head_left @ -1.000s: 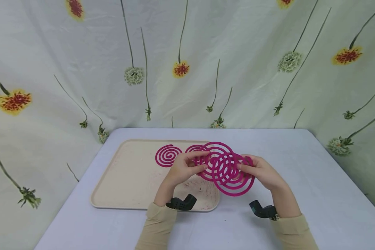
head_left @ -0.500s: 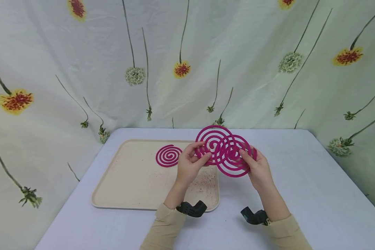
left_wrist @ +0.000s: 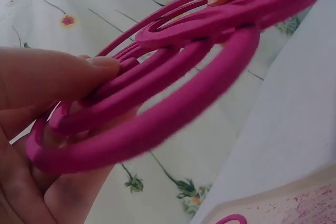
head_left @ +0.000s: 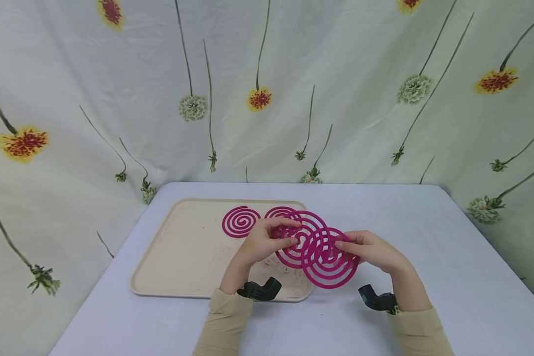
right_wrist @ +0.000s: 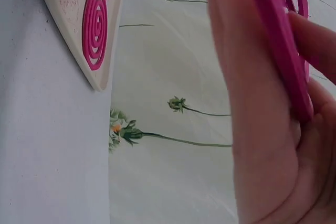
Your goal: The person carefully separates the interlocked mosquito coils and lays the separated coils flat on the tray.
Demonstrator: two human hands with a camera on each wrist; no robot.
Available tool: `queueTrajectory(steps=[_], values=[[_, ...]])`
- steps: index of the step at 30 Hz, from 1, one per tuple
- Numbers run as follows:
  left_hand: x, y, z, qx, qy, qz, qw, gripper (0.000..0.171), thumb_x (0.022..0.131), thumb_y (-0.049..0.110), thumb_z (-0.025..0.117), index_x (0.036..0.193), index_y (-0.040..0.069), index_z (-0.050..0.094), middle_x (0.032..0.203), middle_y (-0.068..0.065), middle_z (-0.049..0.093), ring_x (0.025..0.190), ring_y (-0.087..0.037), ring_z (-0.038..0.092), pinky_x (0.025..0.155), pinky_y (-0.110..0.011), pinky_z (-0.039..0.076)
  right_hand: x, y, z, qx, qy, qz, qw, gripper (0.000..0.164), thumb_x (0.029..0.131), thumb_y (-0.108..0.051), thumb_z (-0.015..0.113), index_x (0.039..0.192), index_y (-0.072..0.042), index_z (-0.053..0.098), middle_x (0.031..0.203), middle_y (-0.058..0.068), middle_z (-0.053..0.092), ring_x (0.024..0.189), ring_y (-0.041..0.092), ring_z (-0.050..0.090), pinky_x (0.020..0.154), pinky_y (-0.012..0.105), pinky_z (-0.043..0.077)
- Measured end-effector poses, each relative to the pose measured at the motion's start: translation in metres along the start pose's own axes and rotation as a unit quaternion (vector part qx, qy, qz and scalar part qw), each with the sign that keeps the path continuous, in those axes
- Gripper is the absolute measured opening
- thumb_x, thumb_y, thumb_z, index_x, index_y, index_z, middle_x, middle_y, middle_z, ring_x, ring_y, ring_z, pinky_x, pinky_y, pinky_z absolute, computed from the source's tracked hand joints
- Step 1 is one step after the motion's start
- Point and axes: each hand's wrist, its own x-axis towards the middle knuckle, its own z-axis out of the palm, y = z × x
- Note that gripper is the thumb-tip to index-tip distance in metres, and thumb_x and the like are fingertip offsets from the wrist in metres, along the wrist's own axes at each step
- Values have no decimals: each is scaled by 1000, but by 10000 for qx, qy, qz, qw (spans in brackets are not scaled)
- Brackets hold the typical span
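Observation:
My left hand (head_left: 261,241) pinches a magenta mosquito coil (head_left: 303,242) between thumb and fingers. From the other side, my right hand (head_left: 376,250) pinches a second coil (head_left: 328,256) of the same kind. Their inner edges overlap in the head view, the right-hand one in front and lower. In the left wrist view, the rings of the nearer coil (left_wrist: 168,123) run right up against the other one, tilted. Two more coils lie on the tray: one coil (head_left: 241,222) in plain sight, the other coil (head_left: 279,210) partly hidden behind my left hand.
A beige tray (head_left: 187,257) lies left of centre on the white-covered table (head_left: 427,232), its right end speckled with reddish crumbs. A flower-printed cloth (head_left: 360,133) hangs behind the table and along its sides.
Both hands rose with the two coils, then came back down toward the table. The held coils overlap less than a second ago. The coils on the tray stayed put.

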Motion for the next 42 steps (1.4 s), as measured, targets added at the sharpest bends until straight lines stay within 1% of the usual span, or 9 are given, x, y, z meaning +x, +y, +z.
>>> queueTrajectory(steps=[5,10,13,19,23,25,29,34,42], values=[[1,13,8,37,609,-318,9976,34,83,-4,67,117,-6,62,111,-21,61,92,-35,63,75,-29,55,-1,-1,-2,-148,21,-147,9998,30,96,-16,53,107,12,58,89,25,64,73,24,66,66,36,57],[1,32,17,-64,1473,-243,9888,36,86,-3,64,121,-9,58,117,-24,59,100,-36,62,80,-30,53,3,-3,1,231,934,-202,9952,36,97,-18,53,114,13,55,92,20,66,76,20,67,69,31,56],[2,28,20,-234,1723,-95,9847,39,88,-1,61,126,-6,55,120,-23,58,103,-35,61,80,-31,53,6,-6,5,557,1559,-184,9860,41,96,-22,53,119,12,53,94,13,67,77,16,67,72,28,56],[5,1,20,-584,1412,115,9882,53,90,6,61,140,10,45,116,-17,57,89,-27,63,77,-30,55,12,-10,16,1702,2612,-274,9498,48,96,-29,53,126,9,49,95,-5,67,85,11,65,76,24,54],[5,-1,20,-624,1187,304,9905,60,90,6,62,144,12,38,120,-17,54,88,-23,62,80,-32,54,16,-9,23,2170,3034,-407,9269,49,95,-30,55,129,6,48,97,-8,66,89,10,65,78,24,53],[5,-1,17,-814,1229,377,9884,60,89,5,62,144,11,38,127,-17,51,99,-26,61,82,-34,53,17,-9,23,2097,2996,-369,9300,49,96,-29,54,129,6,47,97,-8,66,89,10,65,78,24,53],[3,0,7,-1250,1323,338,9827,59,89,1,61,143,10,39,133,-15,48,115,-30,55,84,-37,52,13,-8,16,1435,2475,-158,9581,48,96,-29,54,127,7,48,100,-1,65,87,11,65,78,25,54],[0,4,-6,-1169,771,61,9901,52,86,-4,63,135,2,48,130,-17,51,109,-33,58,81,-38,53,2,-6,0,467,1283,-152,9905,42,96,-22,54,123,11,50,101,16,64,83,18,66,76,29,55],[1,5,-3,-914,458,-84,9947,46,84,-5,65,129,-3,54,120,-22,57,94,-32,65,75,-38,55,-9,-2,-15,-181,301,-437,9984,32,97,-15,51,114,11,56,93,17,65,79,22,67,71,34,57]])
